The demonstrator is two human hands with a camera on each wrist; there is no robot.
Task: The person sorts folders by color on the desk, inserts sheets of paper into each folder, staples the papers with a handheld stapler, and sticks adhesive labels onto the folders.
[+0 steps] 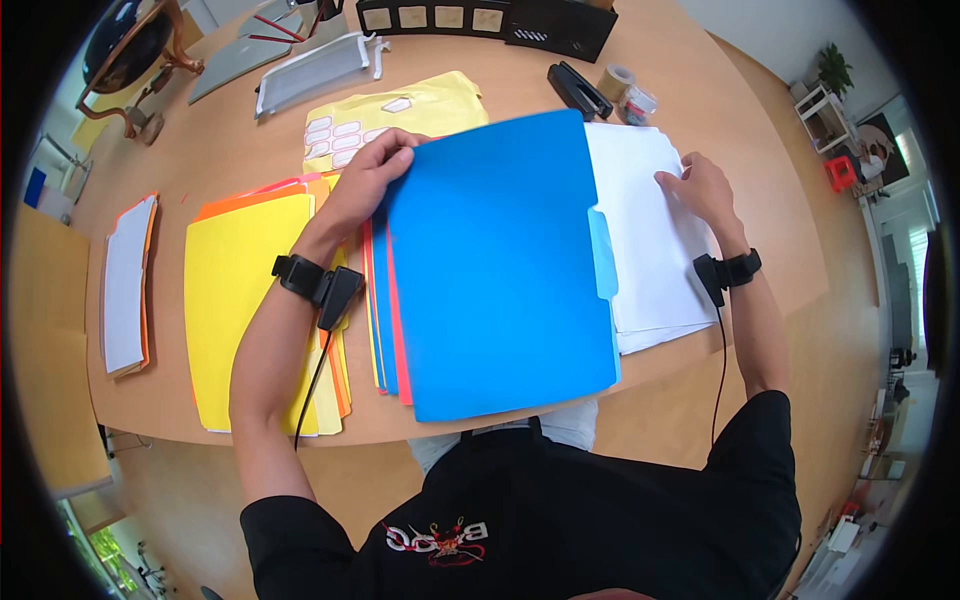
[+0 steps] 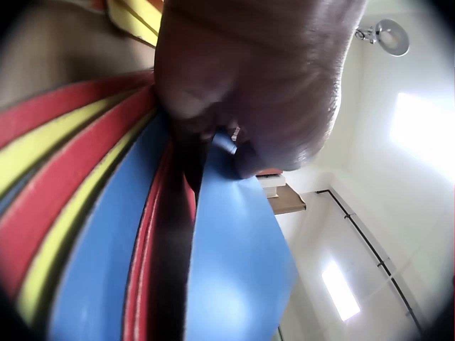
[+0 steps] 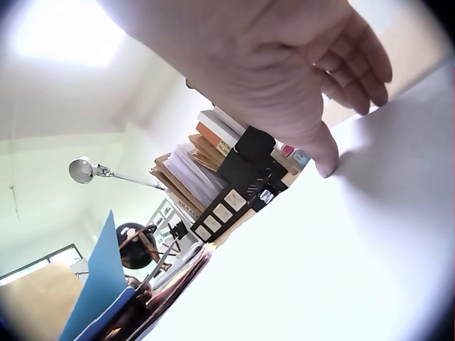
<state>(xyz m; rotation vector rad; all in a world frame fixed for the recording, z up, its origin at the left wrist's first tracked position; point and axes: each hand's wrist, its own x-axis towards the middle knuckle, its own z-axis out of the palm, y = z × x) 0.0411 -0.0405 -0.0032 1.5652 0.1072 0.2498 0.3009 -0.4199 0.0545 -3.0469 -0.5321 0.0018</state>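
Observation:
A blue tabbed file folder [image 1: 500, 270] is tilted up over a fanned stack of red, yellow and blue folders [image 1: 382, 340]. My left hand [image 1: 372, 178] pinches its upper left edge, thumb on the front face. In the left wrist view the blue folder [image 2: 234, 263] stands apart from the folders below. To the right lies a stack of white paper [image 1: 650, 220], partly hidden behind the blue folder. My right hand [image 1: 705, 190] is at the stack's upper right edge with relaxed fingers; in the right wrist view its thumb [image 3: 325, 158] touches the top sheet.
Yellow and orange folders [image 1: 240, 300] lie left, with a white-topped pile [image 1: 130, 285] beyond. A yellow sheet with labels [image 1: 420, 100], a stapler [image 1: 580, 92], a tape roll [image 1: 616, 82], a zip pouch [image 1: 315, 72] and a black organizer [image 1: 560, 28] stand behind.

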